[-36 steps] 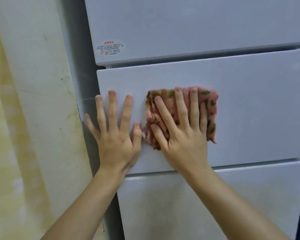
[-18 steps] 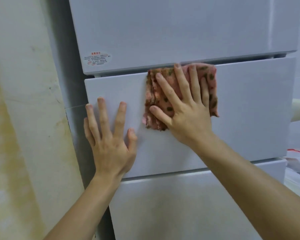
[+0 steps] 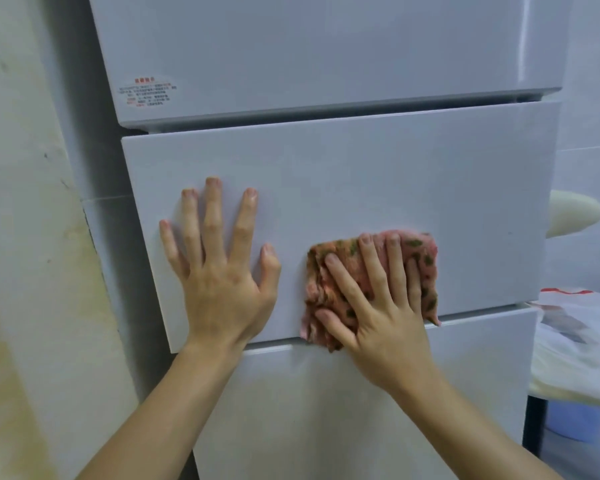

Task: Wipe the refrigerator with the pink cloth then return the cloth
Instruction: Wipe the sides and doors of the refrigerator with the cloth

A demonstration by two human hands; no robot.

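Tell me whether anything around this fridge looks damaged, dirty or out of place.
Nothing on the fridge itself: its white panels look clean and undented. The wall to its left carries yellowish stains and a few dark specks. The pink cloth is pressed to the middle panel under the right hand.

count | one glossy white metal refrigerator (image 3: 326,57) is showing three flat door fronts (image 3: 361,174) | one folded pink green-spotted cloth (image 3: 428,278) is showing | two bare hands are showing: left hand (image 3: 222,282), right hand (image 3: 385,323) | one red-printed rectangular sticker (image 3: 148,93) is showing far left | one crumpled white plastic bag (image 3: 575,341) is showing right
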